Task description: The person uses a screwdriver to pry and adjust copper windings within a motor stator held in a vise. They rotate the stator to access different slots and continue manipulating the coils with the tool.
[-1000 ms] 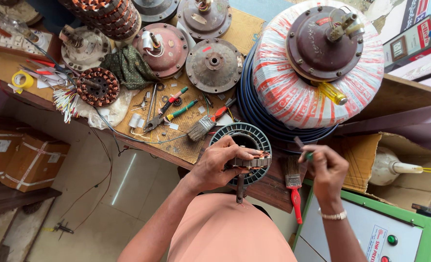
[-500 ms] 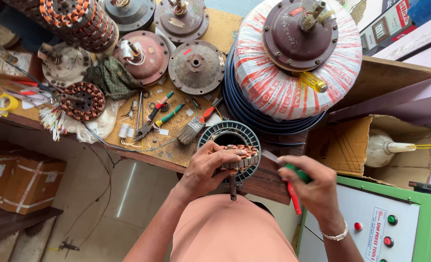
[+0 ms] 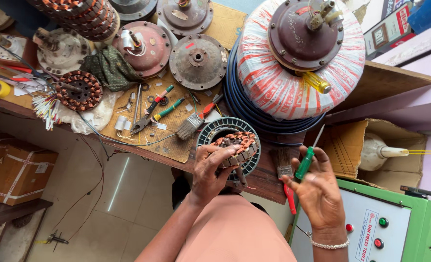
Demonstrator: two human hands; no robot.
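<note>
My left hand (image 3: 214, 169) grips a copper-wound fan stator (image 3: 237, 145) that sits inside a round grey slotted housing (image 3: 227, 127) at the bench's front edge. My right hand (image 3: 319, 188) is raised to the right of it, palm up, holding a green-handled screwdriver (image 3: 307, 157) with its tip pointing up and away. The screwdriver is clear of the stator. A small paintbrush with a red handle (image 3: 285, 175) lies on the bench edge between my two hands.
A wooden bench (image 3: 254, 179) holds several rusty fan motor covers (image 3: 198, 60), another wound stator (image 3: 79, 90), pliers, screwdrivers and a brush (image 3: 190, 125). A big red-and-white wrapped coil (image 3: 293, 82) with a yellow screwdriver stands behind. A green control box (image 3: 385, 228) is on the right, cartons on the left.
My right hand has lifted the green screwdriver off the stator and drawn it back to the right. My left hand stays on the stator. The camera has moved closer.
</note>
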